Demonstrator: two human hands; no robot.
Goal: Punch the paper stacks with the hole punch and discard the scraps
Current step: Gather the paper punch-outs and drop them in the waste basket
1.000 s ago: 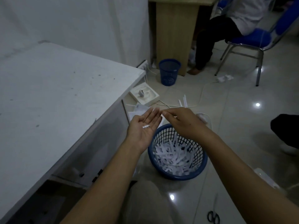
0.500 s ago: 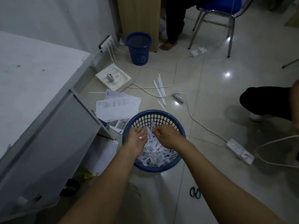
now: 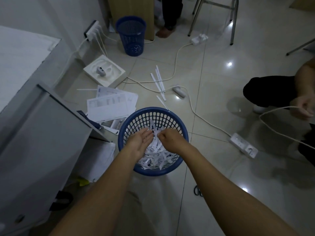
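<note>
Head view: white desk [image 3: 20, 68] edge runs along the left, tiled floor [image 3: 213, 103] open to the right of the blue basket [image 3: 183, 132]. Two blue baskets total, second basket [image 3: 130, 36] farther back by the wall. Both hands over the near basket's shredded paper scraps [image 3: 156, 154]. Left hand [image 3: 139, 142] flat, palm tilted, fingers released, nothing gripped. Right hand [image 3: 167, 139] curled into a loose fist, contents can't tell. Loose printed sheets [image 3: 110, 104] just left of basket; scissors [image 3: 197, 190] near right forearm.
</note>
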